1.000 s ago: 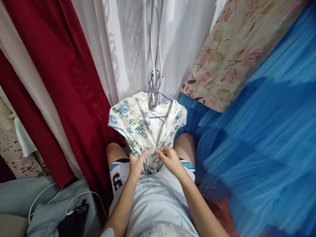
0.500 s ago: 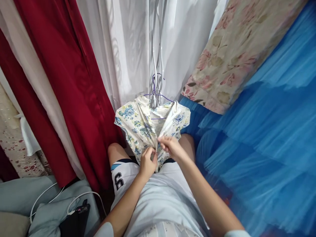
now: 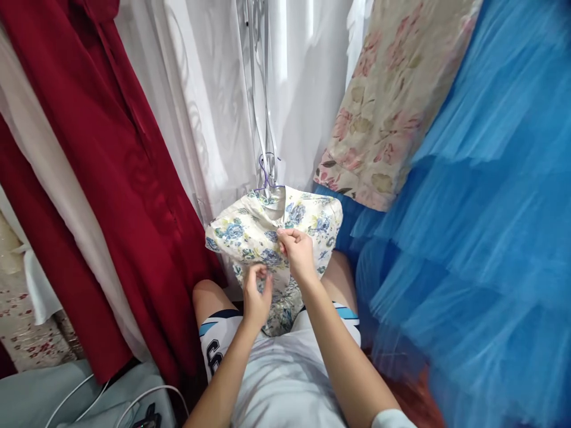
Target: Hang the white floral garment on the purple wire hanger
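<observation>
A small white garment with blue flowers (image 3: 250,232) hangs on a purple hanger (image 3: 266,175) in front of my knees. My right hand (image 3: 298,254) pinches the garment's front edge high up, near the neckline. My left hand (image 3: 256,292) is lower down with its fingers curled on the cloth at the front opening. The two hands are close together, the right above the left. The garment's lower part hangs between my legs.
A dark red cloth (image 3: 111,166) hangs at the left, white sheer curtains (image 3: 214,107) behind. A pink floral fabric (image 3: 392,101) and a blue tulle skirt (image 3: 482,238) fill the right. White cables (image 3: 89,399) lie on grey cloth at lower left.
Both hands have climbed up the garment's front; the right hand now pinches near the neckline. The open front has been drawn together. The view shifted slightly.
</observation>
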A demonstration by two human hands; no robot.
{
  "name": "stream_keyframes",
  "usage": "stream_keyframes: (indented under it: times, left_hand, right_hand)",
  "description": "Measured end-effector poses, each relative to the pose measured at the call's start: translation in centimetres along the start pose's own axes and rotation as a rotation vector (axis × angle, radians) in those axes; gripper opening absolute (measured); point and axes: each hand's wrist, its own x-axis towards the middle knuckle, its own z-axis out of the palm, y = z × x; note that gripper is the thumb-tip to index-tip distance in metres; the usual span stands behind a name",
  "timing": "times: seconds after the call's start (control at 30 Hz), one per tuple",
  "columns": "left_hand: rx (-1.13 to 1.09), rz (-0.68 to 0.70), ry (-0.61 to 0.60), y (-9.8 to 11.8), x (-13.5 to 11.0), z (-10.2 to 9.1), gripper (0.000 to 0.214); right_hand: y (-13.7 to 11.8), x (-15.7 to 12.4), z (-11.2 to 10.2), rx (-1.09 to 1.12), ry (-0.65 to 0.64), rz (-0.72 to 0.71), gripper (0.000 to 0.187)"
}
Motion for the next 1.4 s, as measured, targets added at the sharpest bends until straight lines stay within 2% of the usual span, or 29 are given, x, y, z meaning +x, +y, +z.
stream_keyframes:
  times: [0.07,0.1,0.2,0.3,0.43,0.5,0.57,0.63,0.7,0.77,0.8,0.83,0.87,0.97,1.03,1.13,1.2,1.23,1.3,1.4]
  left_hand:
    - [-0.013,0.135,0.026,2.8,4.3,-1.4,0.027]
    - [-0.004,0.205,-0.001,4.2,6.6,-1.9,0.031]
    - [0.098,0.372,-0.186,6.7,12.4,-2.3,0.024]
    - [0.271,0.451,-0.277,7.1,14.8,-2.1,0.017]
    - [0.368,0.525,-0.263,7.6,15.7,-2.1,0.013]
    - [0.315,0.532,-0.201,8.5,16.7,-2.7,0.014]
    - [0.216,0.493,-0.061,8.8,18.5,-4.1,0.018]
    - [0.120,0.409,0.118,7.7,20.5,-6.2,0.020]
    - [0.056,0.281,0.249,5.0,21.8,-8.7,0.021]
    - [-0.062,0.059,0.349,1.4,21.6,-10.5,0.019]
    - [-0.172,-0.098,0.398,-0.3,20.8,-10.8,0.019]
    - [-0.291,-0.276,0.429,-2.0,19.5,-10.8,0.020]
    - [-0.316,-0.349,0.427,-3.4,17.9,-10.4,0.023]
    - [-0.334,-0.452,0.327,-6.2,11.6,-7.1,0.032]
    - [-0.358,-0.503,0.191,-6.7,7.6,-4.1,0.038]
    - [-0.432,-0.529,-0.010,-5.5,4.0,-0.4,0.040]
    - [-0.494,-0.513,-0.086,-3.5,3.5,1.0,0.040]
    - [-0.518,-0.483,-0.111,-2.4,3.6,1.3,0.039]
    - [-0.514,-0.364,-0.145,-0.1,4.3,1.6,0.035]
    - [-0.411,-0.177,-0.130,2.6,5.0,1.3,0.030]
  right_hand:
    - [-0.1,0.2,0.0,-0.015,-0.012,-0.005,0.029]
    - [-0.4,0.6,0.2,-0.031,-0.030,-0.027,0.030]
    - [-1.6,1.8,0.4,-0.069,-0.054,-0.106,0.031]
    - [-1.5,3.1,0.2,-0.094,-0.033,-0.128,0.032]
    - [0.5,4.5,-0.1,-0.126,-0.049,-0.105,0.033]
    - [1.7,4.6,-0.4,-0.151,-0.027,-0.091,0.031]
    - [2.5,4.0,-0.9,-0.173,-0.011,-0.060,0.028]
    - [2.8,2.8,-1.3,-0.177,-0.026,-0.015,0.027]
    - [2.6,1.5,-1.5,-0.169,-0.069,0.025,0.027]
    - [2.2,0.3,-1.2,-0.157,-0.157,0.056,0.026]
    - [2.1,-0.1,-0.9,-0.154,-0.206,0.068,0.025]
    - [2.1,-0.3,-0.6,-0.152,-0.240,0.082,0.024]
    - [2.2,-0.4,-0.4,-0.151,-0.251,0.096,0.023]
    - [3.6,-0.1,-0.9,-0.145,-0.147,0.127,0.024]
    - [4.8,0.4,-2.4,-0.151,-0.041,0.126,0.027]
    - [5.7,1.1,-5.1,-0.185,0.089,0.107,0.030]
    - [5.3,1.3,-6.2,-0.211,0.115,0.106,0.032]
    - [4.9,1.2,-6.5,-0.221,0.080,0.115,0.035]
    - [3.8,0.7,-6.4,-0.231,-0.122,0.171,0.044]
    - [2.1,-0.5,-5.6,-0.233,-0.515,0.271,0.053]
